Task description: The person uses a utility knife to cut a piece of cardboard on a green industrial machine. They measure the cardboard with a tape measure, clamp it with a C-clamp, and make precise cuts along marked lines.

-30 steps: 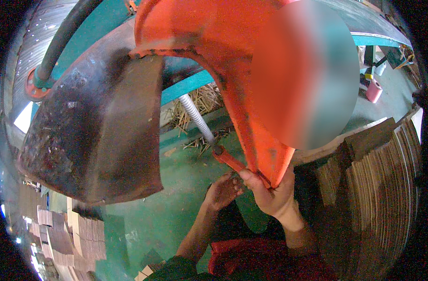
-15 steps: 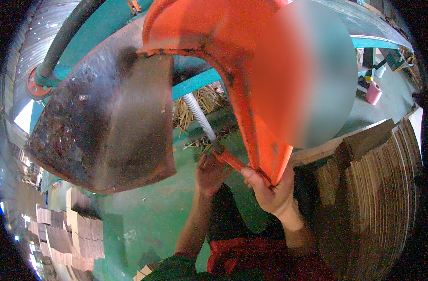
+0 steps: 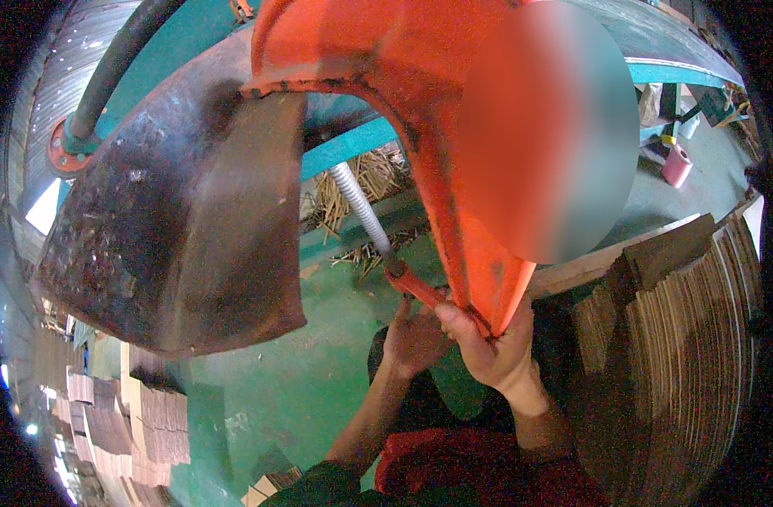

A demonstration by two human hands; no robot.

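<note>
A large orange metal frame [image 3: 479, 228] tapers down toward me, with dark scuffs along its edge. My right hand [image 3: 503, 351] is closed around its lower tip, thumb over the base of a short orange bar [image 3: 418, 288]. That bar slants up and left from the tip, ending in a dark, worn end. My left hand [image 3: 416, 340] lies just below the bar, thumb stretched up; its fingers are mostly hidden. Left of the frame hangs a broad, curved, dark metal sheet [image 3: 175, 228], rusty and scratched. A blurred oval covers part of the frame.
A ribbed pale hose [image 3: 359, 205] runs down behind the bar, past a teal beam [image 3: 352, 144] and loose straw-like sticks [image 3: 365, 190]. Stacked cardboard [image 3: 686, 338] stands close at right, more cardboard [image 3: 154, 418] at lower left. A pink roll [image 3: 676, 166] sits at far right.
My left hand has moved right from the bar's far end to below the bar, nearer my right hand. The right hand keeps its hold. The view has shifted slightly.
</note>
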